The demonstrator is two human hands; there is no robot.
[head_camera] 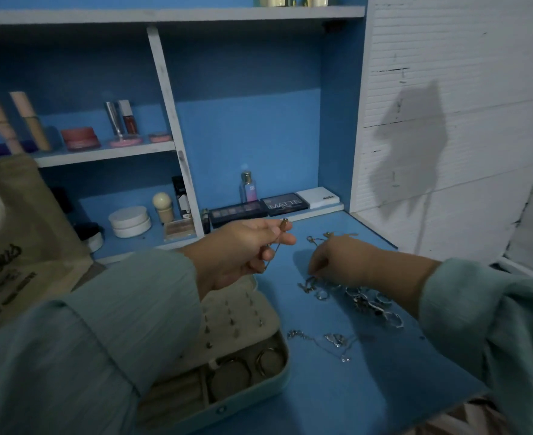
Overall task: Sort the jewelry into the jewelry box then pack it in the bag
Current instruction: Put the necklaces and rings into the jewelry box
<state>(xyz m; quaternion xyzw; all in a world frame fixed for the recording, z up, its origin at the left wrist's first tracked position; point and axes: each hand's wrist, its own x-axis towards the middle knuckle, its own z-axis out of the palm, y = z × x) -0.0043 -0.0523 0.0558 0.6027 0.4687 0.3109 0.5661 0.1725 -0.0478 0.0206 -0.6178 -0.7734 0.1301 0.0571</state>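
An open jewelry box (271, 383) with a cream lining lies at the lower left of the blue desk, hoops in its front compartments and small studs on its inner lid. My left hand (243, 249) is raised above the box and pinches a thin gold pin-like piece (279, 237). My right hand (340, 262) reaches down onto a heap of silver rings and chains (362, 298), fingertips curled into the pile; what they hold is hidden. A thin silver necklace (331, 339) lies nearer me. A khaki tote bag (17, 240) stands at the left.
Gold pieces (328, 237) lie on the desk beyond my right hand. Eyeshadow palettes (285, 204), a perfume bottle (248, 186) and cream jars (130, 221) sit in the blue shelf unit behind. A white wall closes off the right.
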